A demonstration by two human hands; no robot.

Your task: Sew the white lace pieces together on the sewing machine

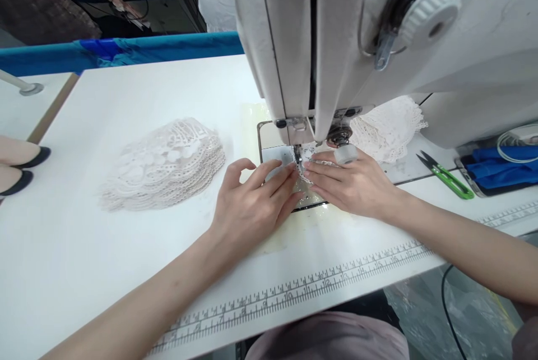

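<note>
The person is sitting at an industrial sewing machine (378, 40) and is guiding a small lace piece (310, 153) under the presser foot (299, 153). The lace piece is lying on the metal needle plate (275, 153), directly at the needle, and only a small part of it is showing between the fingertips.

The left hand (252, 203) is resting flat on the plate, with the fingers stretched forward and slightly spread; it is pressing down and is not gripping anything. The right hand (351, 183) is also lying flat with the fingers extended, touching the lace from the right side. It is wearing a pale thimble-like cap (345, 153) on one finger. Both hands are nearly meeting at the foot.

On the worktop (84, 270), to the left of the hands and well apart from them, a stack of lace pieces (163, 161) is waiting. Behind the machine arm, another heap of lace (389, 127) is lying. Green thread snips (448, 176) are lying to the right, near a blue cloth (496, 165). A printed ruler (294, 292) is running along the front edge.

As I judge it, the stitching step is in hand. The next move is calling for steady, even feeding, with the fingertips staying beside the needle and not in front of it.
</note>
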